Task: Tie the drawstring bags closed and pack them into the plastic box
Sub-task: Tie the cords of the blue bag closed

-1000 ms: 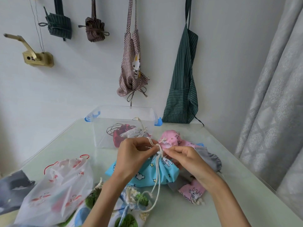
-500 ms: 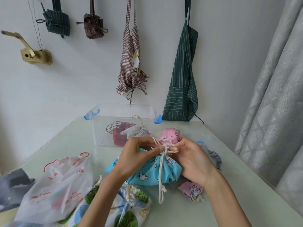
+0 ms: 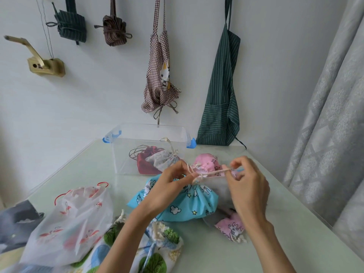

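The blue bag (image 3: 183,203) lies on the table (image 3: 226,253), in front of the plastic box (image 3: 126,154), and serves here as the landmark. Both hands work at its gathered neck, on the side facing the box. The left hand (image 3: 167,186) rests on the bag's top left, its fingers curled and pinching the white cord (image 3: 214,172) right at the neck. The right hand (image 3: 246,186) is raised just right of the neck, thumb and forefinger pinching the other stretch of cord, which runs taut between the two hands above the bag. A knot or crossing of the cord sits at the neck, close against the left fingertips; how far it is tied cannot be told.

Beyond the blue bag, between it and the box, stands a pink bag (image 3: 206,162), partly hidden by the hands. Under the right wrist, right of the blue bag, lies grey cloth (image 3: 220,192), and nearer the person a small pink pouch (image 3: 230,227). Inside the box lie a red bag (image 3: 143,164) and a white bag (image 3: 161,160), against its near wall. Left of the blue bag is a translucent flamingo bag (image 3: 69,223), and nearer the person a tree-print bag (image 3: 157,253).
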Demonstrator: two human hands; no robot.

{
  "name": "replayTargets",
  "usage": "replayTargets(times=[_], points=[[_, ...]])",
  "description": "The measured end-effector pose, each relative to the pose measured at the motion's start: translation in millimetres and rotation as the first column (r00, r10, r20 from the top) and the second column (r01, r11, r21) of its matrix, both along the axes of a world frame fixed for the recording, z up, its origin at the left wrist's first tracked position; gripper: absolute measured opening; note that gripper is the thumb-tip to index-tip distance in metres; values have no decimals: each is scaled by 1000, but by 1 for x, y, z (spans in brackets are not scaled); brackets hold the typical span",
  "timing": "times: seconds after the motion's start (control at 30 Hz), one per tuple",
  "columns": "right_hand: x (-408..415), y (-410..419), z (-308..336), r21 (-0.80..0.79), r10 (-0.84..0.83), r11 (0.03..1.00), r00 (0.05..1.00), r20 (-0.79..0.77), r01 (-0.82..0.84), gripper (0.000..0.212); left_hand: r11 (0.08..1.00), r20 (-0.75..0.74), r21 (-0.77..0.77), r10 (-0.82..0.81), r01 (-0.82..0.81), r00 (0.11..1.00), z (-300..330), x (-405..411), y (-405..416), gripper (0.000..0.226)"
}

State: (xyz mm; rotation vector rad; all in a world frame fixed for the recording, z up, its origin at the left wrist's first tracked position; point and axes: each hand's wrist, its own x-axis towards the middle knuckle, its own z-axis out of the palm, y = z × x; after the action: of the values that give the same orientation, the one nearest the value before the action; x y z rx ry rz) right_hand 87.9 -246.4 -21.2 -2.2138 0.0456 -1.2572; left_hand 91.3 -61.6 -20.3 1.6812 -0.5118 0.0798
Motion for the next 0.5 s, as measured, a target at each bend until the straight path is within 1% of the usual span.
replayTargets(times=[0.03,0.07,0.1,0.13,0.17,0.2,0.23,0.27,0.3,0.37,0.4,0.43,0.5], points=[[0,-5,1,26,-28,999,999,31,28,21,1000,-7,-17,8,-8,1000,0,0,1,18],[1,-11,2,54,-56,997,998,26,55,20,999,-12,-36,22,-22,1000,1,0,2,18],[2,-20,2,70,-73,995,997,-27,74,21,998,-18,-53,39,-40,999,2,0,5,19],[4,-31,1,77,-68,994,986,-154,80,23,997,-24,-65,51,-52,998,3,0,8,18],[6,-43,1,66,-33,996,935,-354,60,30,996,-32,-72,53,-55,998,3,0,9,17],[5,-51,3,55,28,999,817,-576,4,42,996,-41,-73,49,-52,998,4,0,10,15],[5,-58,4,56,90,996,676,-732,-72,55,997,-47,-67,46,-49,998,4,0,10,14],[5,-60,6,88,151,987,591,-792,-133,60,997,-51,-60,44,-47,998,5,-1,10,13],[6,-58,8,134,214,975,596,-774,-175,56,997,-54,-57,39,-42,998,5,-2,9,13],[2,-44,19,257,385,923,720,-577,-286,32,998,-53,-57,25,-28,998,6,-3,7,12],[0,-35,23,304,473,880,735,-486,-365,23,998,-49,-57,24,-27,998,5,-3,6,12],[-2,-26,27,331,549,835,706,-447,-440,18,998,-47,-59,23,-26,999,5,-3,5,12],[-6,-9,29,330,641,763,588,-493,-555,19,998,-44,-67,9,-11,999,5,-4,4,13]])
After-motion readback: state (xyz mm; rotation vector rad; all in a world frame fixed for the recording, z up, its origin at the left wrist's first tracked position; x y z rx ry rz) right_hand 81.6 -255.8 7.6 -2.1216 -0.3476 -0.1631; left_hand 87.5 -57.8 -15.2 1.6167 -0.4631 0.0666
